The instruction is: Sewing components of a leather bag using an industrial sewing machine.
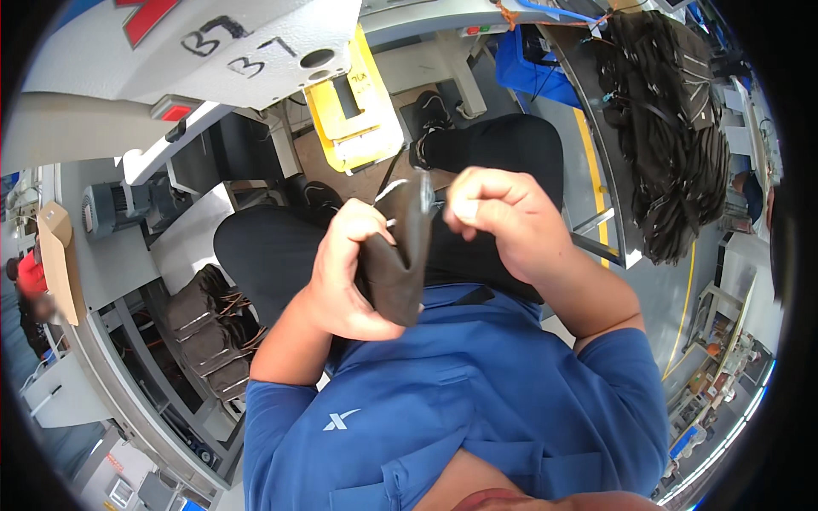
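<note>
A dark brown-grey fabric pouch (pixel 398 271) stands on edge in front of my body. My left hand (pixel 341 272) is wrapped round its near left side, with the thumb at the bottom edge and the fingers above. A pale, shiny strip runs along its upper right edge, and a thin dark strap sticks up from its far end. To the right, apart from the pouch, my right hand (pixel 509 213) has its thumb and fingers pinched together. Whatever lies between those fingertips is too small to make out.
A white machine body (pixel 281 51) with a yellow plate (pixel 358 128) stands ahead. Dark fabric pieces (pixel 660 136) hang piled over a bench at right, near a blue bin (pixel 532 72). Stacked dark bundles (pixel 217 332) lie at left. Another person in red (pixel 32 272) is at far left.
</note>
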{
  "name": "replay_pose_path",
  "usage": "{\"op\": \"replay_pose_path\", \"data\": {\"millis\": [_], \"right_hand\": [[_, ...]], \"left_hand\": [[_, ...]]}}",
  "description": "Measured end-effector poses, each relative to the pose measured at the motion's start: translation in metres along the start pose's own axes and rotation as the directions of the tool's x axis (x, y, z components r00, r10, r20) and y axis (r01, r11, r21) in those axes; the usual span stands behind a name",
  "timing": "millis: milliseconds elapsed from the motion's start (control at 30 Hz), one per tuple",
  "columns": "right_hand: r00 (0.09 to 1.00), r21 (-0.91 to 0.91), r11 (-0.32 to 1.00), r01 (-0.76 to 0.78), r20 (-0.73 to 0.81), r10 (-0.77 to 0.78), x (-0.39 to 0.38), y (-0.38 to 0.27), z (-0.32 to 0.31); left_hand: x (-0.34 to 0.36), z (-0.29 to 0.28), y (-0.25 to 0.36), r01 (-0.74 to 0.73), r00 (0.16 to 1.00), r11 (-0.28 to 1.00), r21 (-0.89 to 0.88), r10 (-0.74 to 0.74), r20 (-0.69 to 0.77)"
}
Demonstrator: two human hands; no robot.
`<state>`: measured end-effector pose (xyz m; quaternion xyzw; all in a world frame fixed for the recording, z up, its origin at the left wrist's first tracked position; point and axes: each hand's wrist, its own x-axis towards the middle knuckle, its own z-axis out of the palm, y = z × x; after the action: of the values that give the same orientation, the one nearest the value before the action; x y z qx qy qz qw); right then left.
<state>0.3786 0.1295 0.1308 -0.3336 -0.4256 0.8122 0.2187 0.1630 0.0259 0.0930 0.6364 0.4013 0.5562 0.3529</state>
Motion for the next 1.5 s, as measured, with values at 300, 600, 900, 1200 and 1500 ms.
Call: {"op": "replay_pose_path", "data": {"millis": [300,600,900,1200,1500], "right_hand": [[0.945,-0.271,0.922,0.277,0.252,-0.210,0.016,0.011,0.005],[0.924,-0.206,0.907,0.367,0.190,-0.330,0.011,0.014,0.011],[0.952,-0.061,0.963,0.261,0.182,-0.247,0.006,0.015,0.015],[0.872,-0.377,0.794,0.477,0.321,-0.371,-0.003,0.018,0.007],[0.739,-0.501,0.545,0.673,0.420,-0.527,0.005,0.039,0.016]], "left_hand": [[-0.016,-0.004,-0.004,0.039,0.999,0.969,-0.245,-0.045,-0.018],[-0.012,-0.012,-0.004,-0.015,0.983,0.999,0.045,0.023,-0.182],[-0.011,-0.019,-0.005,-0.108,0.955,0.948,0.299,0.183,-0.234],[-0.017,-0.010,0.006,0.145,0.883,0.987,0.062,-0.101,-0.458],[-0.015,-0.041,0.044,0.497,0.848,0.848,0.185,-0.429,-0.310]]}}
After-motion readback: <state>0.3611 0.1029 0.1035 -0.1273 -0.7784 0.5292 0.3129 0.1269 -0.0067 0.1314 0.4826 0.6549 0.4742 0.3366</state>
